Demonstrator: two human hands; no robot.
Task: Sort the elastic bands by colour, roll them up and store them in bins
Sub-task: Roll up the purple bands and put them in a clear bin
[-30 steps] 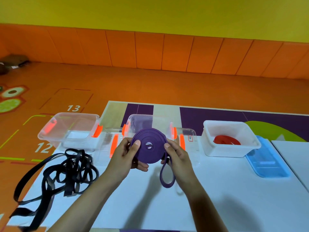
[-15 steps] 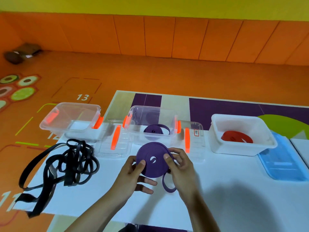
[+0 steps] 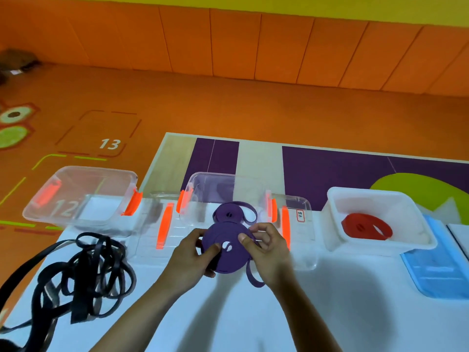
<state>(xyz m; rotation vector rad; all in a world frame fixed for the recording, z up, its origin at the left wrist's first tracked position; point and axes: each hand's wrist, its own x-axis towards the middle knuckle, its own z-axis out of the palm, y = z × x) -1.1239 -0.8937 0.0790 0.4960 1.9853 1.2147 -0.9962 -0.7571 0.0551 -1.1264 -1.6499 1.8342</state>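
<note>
Right now we hold the purple roll (image 3: pixel 228 257) in both hands just above the table (image 3: pixel 330 313), at its front middle and close in front of the middle clear bin (image 3: pixel 195 189). Our left hand (image 3: pixel 189 261) cups the roll from the left. Its fingers (image 3: pixel 212 251) curl round the edge, and the thumb presses on the flat face beside the small centre hole. Our right hand (image 3: pixel 272 252) pinches the roll's right side, thumb on the face and the other fingers bent over the rim. A loose tail (image 3: pixel 253 278) of the same band hangs in a loop below the right hand; we cannot tell whether it touches the table.

Inside the middle clear bin lies a second purple coil (image 3: pixel 229 214), with one loop sprung out to its right. Well to the left stands another clear bin (image 3: pixel 83 171) with orange clips. To the right, a white bin (image 3: pixel 375 193) holds a red coil (image 3: pixel 365 226), and a blue lid (image 3: pixel 441 278) lies flat just beside it. Two clear lids with orange clips lie flat on either side of the middle bin, the left lid (image 3: pixel 152 240) and the right lid (image 3: pixel 304 250). A tangle of black bands (image 3: pixel 86 273) sprawls over the table's left part, some strands trailing past the left edge.
</note>
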